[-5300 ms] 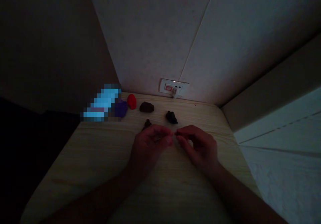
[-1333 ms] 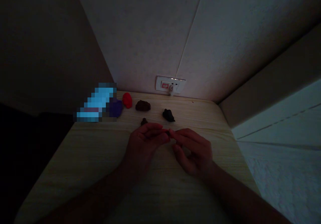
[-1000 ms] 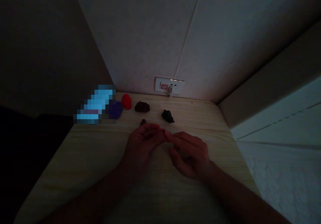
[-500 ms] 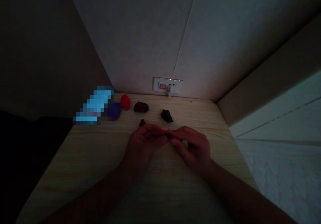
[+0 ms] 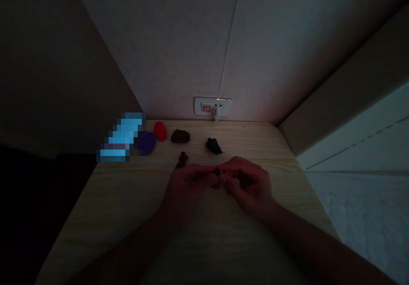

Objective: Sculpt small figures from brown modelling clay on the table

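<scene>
The left hand (image 5: 185,189) and the right hand (image 5: 252,187) pinch a small dark lump (image 5: 217,172) between their fingertips, in the middle of the frame. A little brown shape (image 5: 182,158) pokes out behind the left hand. Farther up on the desk (image 5: 108,208) sit a black lump (image 5: 214,145), a brown lump (image 5: 180,136), a red lump (image 5: 160,130) and, left of centre, a purple lump (image 5: 147,143) beside a bright blue blurry thing (image 5: 123,133).

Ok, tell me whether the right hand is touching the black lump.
Apart: the head view shows a strip of tabletop between the right hand and the black lump.
</scene>
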{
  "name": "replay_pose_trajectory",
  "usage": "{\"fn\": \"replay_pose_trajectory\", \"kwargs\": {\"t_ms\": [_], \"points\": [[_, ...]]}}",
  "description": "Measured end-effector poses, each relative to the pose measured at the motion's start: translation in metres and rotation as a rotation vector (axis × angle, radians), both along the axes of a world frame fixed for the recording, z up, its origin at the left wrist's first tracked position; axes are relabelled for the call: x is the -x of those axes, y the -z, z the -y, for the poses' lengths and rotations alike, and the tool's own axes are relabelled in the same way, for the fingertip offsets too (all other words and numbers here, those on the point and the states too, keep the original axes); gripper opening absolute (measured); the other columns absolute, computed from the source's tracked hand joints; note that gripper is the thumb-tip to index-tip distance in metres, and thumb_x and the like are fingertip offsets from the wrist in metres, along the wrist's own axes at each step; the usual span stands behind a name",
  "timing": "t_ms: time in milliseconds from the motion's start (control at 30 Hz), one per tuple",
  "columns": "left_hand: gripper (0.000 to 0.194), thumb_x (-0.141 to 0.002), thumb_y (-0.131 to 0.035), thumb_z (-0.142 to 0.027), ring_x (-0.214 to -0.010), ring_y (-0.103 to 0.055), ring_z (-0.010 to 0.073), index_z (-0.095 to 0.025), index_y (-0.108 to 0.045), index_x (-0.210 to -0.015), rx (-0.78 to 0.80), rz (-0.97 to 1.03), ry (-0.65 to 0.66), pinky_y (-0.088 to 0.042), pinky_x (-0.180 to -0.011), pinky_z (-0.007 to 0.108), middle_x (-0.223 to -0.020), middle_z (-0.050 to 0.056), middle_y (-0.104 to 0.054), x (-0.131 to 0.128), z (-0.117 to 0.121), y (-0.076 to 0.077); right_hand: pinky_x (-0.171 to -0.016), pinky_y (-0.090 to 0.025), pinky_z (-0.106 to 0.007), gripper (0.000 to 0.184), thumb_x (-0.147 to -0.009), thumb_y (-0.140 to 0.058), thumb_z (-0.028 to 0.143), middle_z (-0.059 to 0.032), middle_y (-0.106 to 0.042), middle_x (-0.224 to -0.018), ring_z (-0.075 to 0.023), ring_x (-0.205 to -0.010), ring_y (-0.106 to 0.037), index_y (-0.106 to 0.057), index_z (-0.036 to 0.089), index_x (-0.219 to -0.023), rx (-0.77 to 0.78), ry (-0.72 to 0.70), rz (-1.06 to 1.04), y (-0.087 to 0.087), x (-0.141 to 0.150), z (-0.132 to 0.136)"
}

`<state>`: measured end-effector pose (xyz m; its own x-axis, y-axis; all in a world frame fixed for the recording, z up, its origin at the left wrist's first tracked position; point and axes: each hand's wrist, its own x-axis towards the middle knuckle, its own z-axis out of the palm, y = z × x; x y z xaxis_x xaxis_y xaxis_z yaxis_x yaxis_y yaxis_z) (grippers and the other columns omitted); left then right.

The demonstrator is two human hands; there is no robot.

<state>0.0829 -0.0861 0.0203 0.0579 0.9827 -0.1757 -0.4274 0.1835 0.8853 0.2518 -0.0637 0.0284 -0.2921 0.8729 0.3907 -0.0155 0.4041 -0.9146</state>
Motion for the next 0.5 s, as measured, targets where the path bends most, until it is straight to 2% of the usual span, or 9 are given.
{"fn": "replay_pose_trajectory", "kwargs": {"t_ms": [200,367,500], "points": [[0.009,-0.075,-0.087,-0.024,-0.064,-0.072,0.0141,-0.021,-0.084,-0.083,-0.031,0.049,0.025,-0.057,-0.066,0.025,-0.071,0.003,-0.08,0.002,0.002,-0.001,-0.048,-0.047,-0.019,0.017,-0.088,-0.078,0.027,0.0005,-0.072,-0.07,-0.0109,-0.059,-0.067,-0.072,0.019,-0.101,0.365,-0.194,-0.168,0.001,0.003,-0.006],[0.011,-0.075,-0.088,-0.023,-0.06,-0.071,0.014,-0.021,-0.082,-0.084,-0.027,0.257,0.095,-0.058,-0.062,0.026,-0.072,0.002,-0.079,-0.002,0.002,-0.01,-0.047,-0.046,-0.018,0.026,-0.087,-0.08,0.033,0.0003,-0.071,-0.068,-0.0097,-0.054,-0.063,-0.072,0.016,-0.105,0.495,-0.338,-0.297,0.003,0.005,-0.012],[0.019,-0.072,-0.089,-0.022,-0.061,-0.07,0.0149,-0.021,-0.082,-0.09,-0.022,0.232,0.076,-0.058,-0.063,0.029,-0.07,0.002,-0.077,-0.003,0.002,-0.011,-0.047,-0.047,-0.017,0.03,-0.087,-0.081,0.032,0.001,-0.072,-0.069,-0.0088,-0.053,-0.063,-0.07,0.015,-0.109,0.565,-0.406,-0.366,0.008,0.007,-0.015]]}}
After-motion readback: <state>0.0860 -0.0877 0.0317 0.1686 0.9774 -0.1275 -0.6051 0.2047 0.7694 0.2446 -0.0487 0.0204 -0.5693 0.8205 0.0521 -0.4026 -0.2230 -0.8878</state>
